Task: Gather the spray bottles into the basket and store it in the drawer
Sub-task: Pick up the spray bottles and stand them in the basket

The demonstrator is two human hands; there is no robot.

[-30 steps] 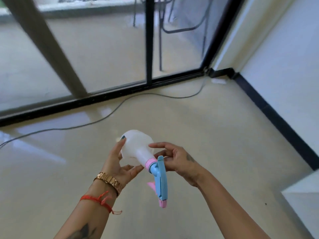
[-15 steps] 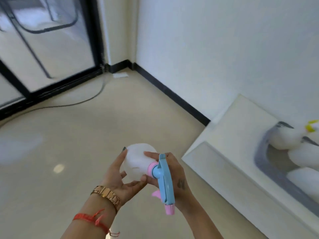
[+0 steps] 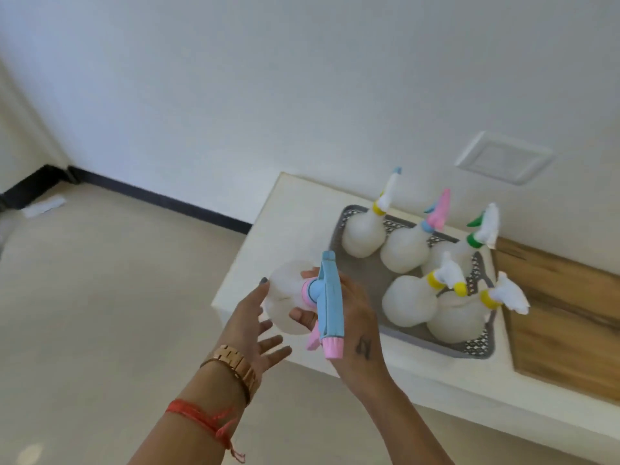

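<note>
My right hand (image 3: 357, 330) grips a white spray bottle (image 3: 285, 303) with a blue and pink trigger head, held just left of the cabinet's corner. My left hand (image 3: 255, 327) is below and left of the bottle, fingers spread, only a fingertip near its side. A grey mesh basket (image 3: 469, 347) stands on the white cabinet top (image 3: 288, 213), holding several white spray bottles (image 3: 409, 300) with yellow, green, blue and pink heads. No drawer is visible.
A wooden board (image 3: 563, 317) lies on the cabinet top right of the basket. A white wall with a black skirting (image 3: 167, 199) runs behind. A white wall plate (image 3: 503, 157) sits above the basket. Beige floor spreads to the left.
The view has swung right from the glass door to the cabinet and basket. The bottle has come up close to the basket, and my left hand has opened and slipped off it.
</note>
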